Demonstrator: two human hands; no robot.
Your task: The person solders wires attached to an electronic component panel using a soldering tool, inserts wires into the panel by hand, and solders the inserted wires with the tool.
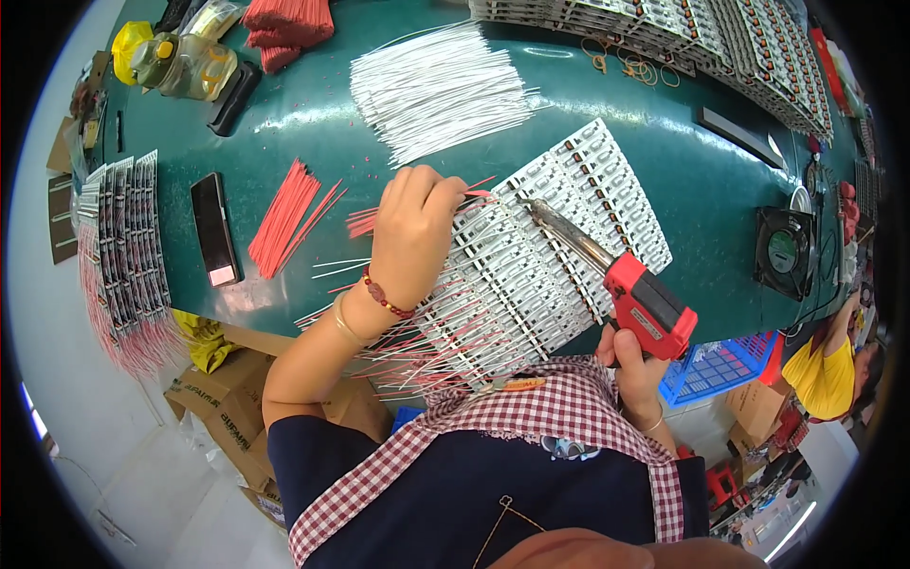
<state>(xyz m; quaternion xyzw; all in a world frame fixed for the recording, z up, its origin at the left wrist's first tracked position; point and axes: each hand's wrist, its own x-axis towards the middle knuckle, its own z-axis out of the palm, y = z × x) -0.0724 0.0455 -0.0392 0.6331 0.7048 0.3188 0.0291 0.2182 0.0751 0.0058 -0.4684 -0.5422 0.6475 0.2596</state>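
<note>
My left hand [412, 228] is pinched around thin red wires [478, 193] above the upper left edge of a white panel of small circuit boards [597, 190]. Red ends also show on the other side of this hand. A red-and-black soldering gun [652, 305] is gripped in my right hand [637, 372]. Its metal tip [533, 205] points at the panel, close to the held wire ends; whether they touch, I cannot tell. Red and white wires [417, 356] trail from the panel's lower left side toward my checked apron [531, 412].
Loose red wires [284, 223] lie beside a dark phone [216, 229]. White wires [441, 90] are piled at the back. Stacked panels [654, 33] stand far right, wired panels [123, 247] far left. A small black fan [784, 251] sits right. Beyond is a person in yellow [823, 377].
</note>
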